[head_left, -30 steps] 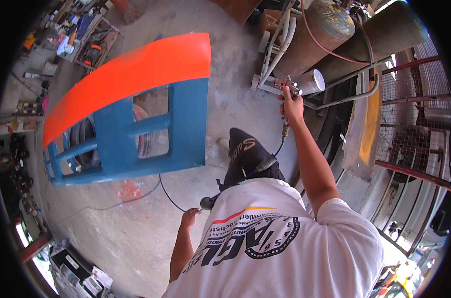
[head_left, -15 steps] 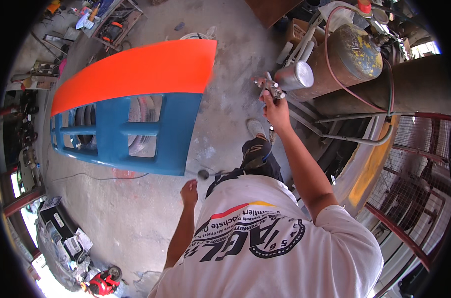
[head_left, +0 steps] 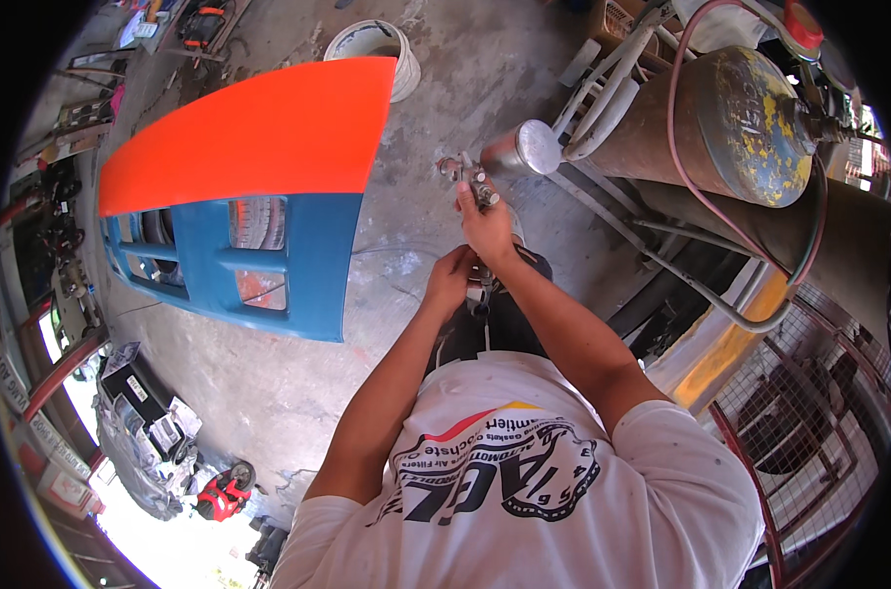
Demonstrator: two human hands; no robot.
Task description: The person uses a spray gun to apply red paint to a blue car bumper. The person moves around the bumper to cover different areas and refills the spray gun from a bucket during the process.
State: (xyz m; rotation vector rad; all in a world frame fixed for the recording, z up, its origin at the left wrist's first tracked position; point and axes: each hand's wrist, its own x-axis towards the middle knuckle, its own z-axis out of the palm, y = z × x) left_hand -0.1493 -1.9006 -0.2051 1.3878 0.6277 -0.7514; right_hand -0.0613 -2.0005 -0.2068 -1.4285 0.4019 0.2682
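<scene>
My right hand (head_left: 490, 233) is closed round a metal spray gun (head_left: 473, 183), its silver cup (head_left: 534, 147) tilted up to the right. Below it, my left hand (head_left: 451, 281) is closed at the lower end of the gun's handle, beside a metal fitting (head_left: 480, 287). Its fingertips are partly hidden there. Left of both hands stands a large curved vehicle panel (head_left: 249, 133), bright orange above and blue below, with rectangular openings in the blue part. Neither hand touches the panel.
A whitish bucket (head_left: 407, 77) stands behind the panel. To the right are a worn gas cylinder (head_left: 720, 128), a reddish hose (head_left: 674, 108) and a tubular metal frame (head_left: 696, 280). A thin hose (head_left: 396, 249) crosses the floor. A black box (head_left: 134, 393) and red machine (head_left: 222, 499) lie lower left.
My left hand has come up and right from near my waist to the bottom of the spray gun. My right hand has brought the gun left and slightly lower. The view has shifted.
</scene>
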